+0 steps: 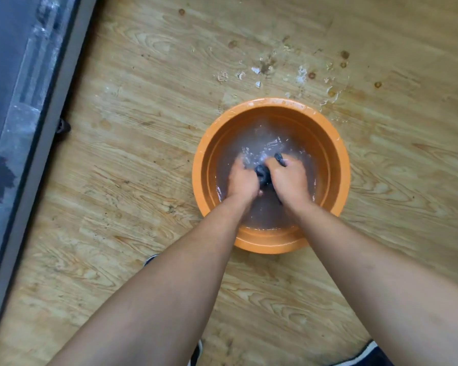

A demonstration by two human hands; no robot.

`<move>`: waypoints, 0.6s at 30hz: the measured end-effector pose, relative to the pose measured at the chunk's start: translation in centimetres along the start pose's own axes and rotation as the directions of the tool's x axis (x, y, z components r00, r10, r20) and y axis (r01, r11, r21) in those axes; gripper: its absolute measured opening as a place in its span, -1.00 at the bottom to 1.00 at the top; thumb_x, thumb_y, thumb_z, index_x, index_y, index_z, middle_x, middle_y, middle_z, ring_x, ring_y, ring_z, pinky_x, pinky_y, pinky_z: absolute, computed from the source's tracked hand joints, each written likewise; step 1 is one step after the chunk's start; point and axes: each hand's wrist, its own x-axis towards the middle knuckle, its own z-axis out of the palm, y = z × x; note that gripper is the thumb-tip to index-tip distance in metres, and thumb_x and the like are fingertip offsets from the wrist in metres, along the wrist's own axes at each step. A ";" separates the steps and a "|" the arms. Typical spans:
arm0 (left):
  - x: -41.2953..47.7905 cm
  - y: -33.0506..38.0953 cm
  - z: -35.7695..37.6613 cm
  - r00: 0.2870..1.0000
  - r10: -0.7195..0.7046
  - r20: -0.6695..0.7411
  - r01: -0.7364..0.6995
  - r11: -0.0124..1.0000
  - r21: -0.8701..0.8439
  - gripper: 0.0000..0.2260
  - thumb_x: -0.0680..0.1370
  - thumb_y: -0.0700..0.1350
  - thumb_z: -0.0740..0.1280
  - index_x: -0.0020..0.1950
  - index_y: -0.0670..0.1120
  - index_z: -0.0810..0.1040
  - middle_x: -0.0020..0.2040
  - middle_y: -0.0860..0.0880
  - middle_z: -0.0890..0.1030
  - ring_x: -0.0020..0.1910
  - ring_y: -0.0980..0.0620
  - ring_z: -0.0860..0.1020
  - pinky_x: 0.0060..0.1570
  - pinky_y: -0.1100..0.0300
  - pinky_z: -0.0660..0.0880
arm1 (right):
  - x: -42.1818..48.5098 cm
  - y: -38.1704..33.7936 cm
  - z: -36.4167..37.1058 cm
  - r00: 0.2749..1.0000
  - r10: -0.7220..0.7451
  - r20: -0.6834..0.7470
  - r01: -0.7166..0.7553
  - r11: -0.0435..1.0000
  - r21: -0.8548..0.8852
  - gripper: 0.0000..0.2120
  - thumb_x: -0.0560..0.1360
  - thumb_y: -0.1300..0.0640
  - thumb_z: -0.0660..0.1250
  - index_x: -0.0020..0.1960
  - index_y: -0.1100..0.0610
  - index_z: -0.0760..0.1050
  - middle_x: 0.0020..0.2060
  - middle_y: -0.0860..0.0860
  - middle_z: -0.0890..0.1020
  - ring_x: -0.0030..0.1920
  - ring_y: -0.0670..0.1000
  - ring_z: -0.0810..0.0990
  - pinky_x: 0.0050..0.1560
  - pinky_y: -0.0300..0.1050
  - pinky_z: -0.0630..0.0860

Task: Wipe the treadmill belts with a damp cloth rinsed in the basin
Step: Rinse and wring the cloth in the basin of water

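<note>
An orange basin (331, 143) with rippling water stands on the wooden floor. Both my hands are down in the water. My left hand (242, 179) and my right hand (288, 178) grip a dark, bunched cloth (262, 174) between them, with a bit of it sticking out past my right fingers. Most of the cloth is hidden by my hands. The treadmill (19, 107) runs along the left edge, its dark belt and grey side rail in view.
Water splashes and droplets (299, 75) lie on the wooden floor (143, 154) behind the basin. A small black foot (62, 126) sticks out from the treadmill rail. My shoes show at the bottom edge.
</note>
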 end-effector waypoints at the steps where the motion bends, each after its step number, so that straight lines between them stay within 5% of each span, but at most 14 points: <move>1: -0.2 0.0 0.3 0.997 -0.005 0.071 0.005 1.000 0.005 -0.84 0.70 -0.11 0.23 0.22 -0.04 0.56 0.02 -0.10 0.68 -0.14 -0.06 0.61 -0.28 0.16 0.53 | -0.4 0.0 0.5 0.999 -0.040 0.035 0.041 0.999 -0.026 -0.77 0.54 0.00 0.36 -0.22 0.09 0.48 -0.23 0.09 0.62 -0.17 0.10 0.55 -0.15 -0.06 0.46; 3: -0.6 -0.2 0.4 0.973 -0.055 0.226 0.080 0.992 -0.102 -0.77 0.74 -0.04 0.18 0.00 -0.07 0.57 -0.20 -0.05 0.66 -0.27 0.01 0.58 -0.21 0.16 0.50 | -0.4 -0.2 1.3 0.993 -0.107 0.058 0.114 0.986 -0.124 -0.84 0.58 -0.06 0.33 -0.10 0.00 0.45 -0.06 0.12 0.64 -0.02 0.17 0.59 0.02 0.00 0.51; 5: -0.8 -0.7 -0.1 0.949 -0.093 0.302 0.138 0.982 -0.131 -0.68 0.76 -0.01 0.10 -0.11 -0.04 0.52 -0.42 0.02 0.55 -0.50 0.10 0.48 -0.43 0.27 0.40 | 0.3 -0.7 1.8 0.991 -0.109 0.083 0.126 0.965 -0.231 -0.93 0.61 0.01 0.32 0.04 -0.01 0.48 0.06 0.12 0.66 0.09 0.21 0.61 0.11 0.07 0.53; 9: -0.6 -1.4 -1.2 0.988 -0.010 0.156 0.009 1.000 0.009 -0.71 0.66 -0.03 0.12 -0.24 -0.02 0.43 -0.41 -0.06 0.43 -0.55 0.02 0.34 -0.48 0.26 0.25 | 2.1 -2.4 1.6 0.985 -0.044 0.164 0.094 0.944 -0.316 -0.56 0.58 0.23 0.29 0.44 0.00 0.51 0.34 0.14 0.62 0.34 0.20 0.56 0.30 -0.03 0.47; 13: -1.2 -0.4 -1.7 0.969 0.215 0.121 -0.236 0.950 0.205 -0.73 0.60 -0.06 0.15 -0.30 -0.03 0.37 -0.34 -0.03 0.45 -0.30 -0.07 0.40 -0.31 0.10 0.33 | 4.0 -3.4 0.5 0.989 0.013 0.147 0.046 0.918 -0.394 -0.72 0.57 0.26 0.29 0.26 0.20 0.59 0.23 0.25 0.66 0.26 0.25 0.61 0.17 -0.05 0.51; 18: -3.3 0.7 -2.2 0.932 0.361 -0.043 -0.339 0.905 0.257 -0.72 0.52 0.00 0.14 -0.36 -0.05 0.21 -0.40 0.05 0.26 -0.38 0.01 0.23 -0.36 0.04 0.23 | 5.1 -1.4 -2.0 0.994 0.108 0.033 -0.090 0.932 -0.352 -0.70 0.68 0.15 0.29 0.29 0.34 0.56 0.23 0.30 0.63 0.28 0.27 0.59 0.20 -0.01 0.48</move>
